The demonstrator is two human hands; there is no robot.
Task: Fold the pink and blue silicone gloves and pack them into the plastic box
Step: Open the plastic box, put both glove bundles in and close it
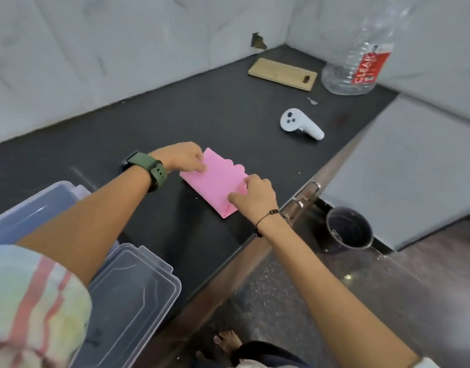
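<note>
A pink silicone glove (pixel 215 181) lies folded flat on the dark counter (pixel 175 120), its scalloped fingertips pointing to the far right. My left hand (pixel 184 156), with a green watch on the wrist, pinches the glove's far left edge. My right hand (pixel 255 193) pinches its near right corner. The plastic box (pixel 29 211) stands at the left edge, its inside looking bluish, partly hidden behind my left arm. Its clear lid (pixel 138 285) lies flat near the counter's front edge. Whether the blue glove is in the box I cannot tell.
A white handheld controller (pixel 300 124) lies to the right of the glove. A wooden board (pixel 281 73) and a large clear bottle (pixel 361 59) stand at the far corner. The counter's front edge runs diagonally; a dark bucket (pixel 349 227) sits on the floor below.
</note>
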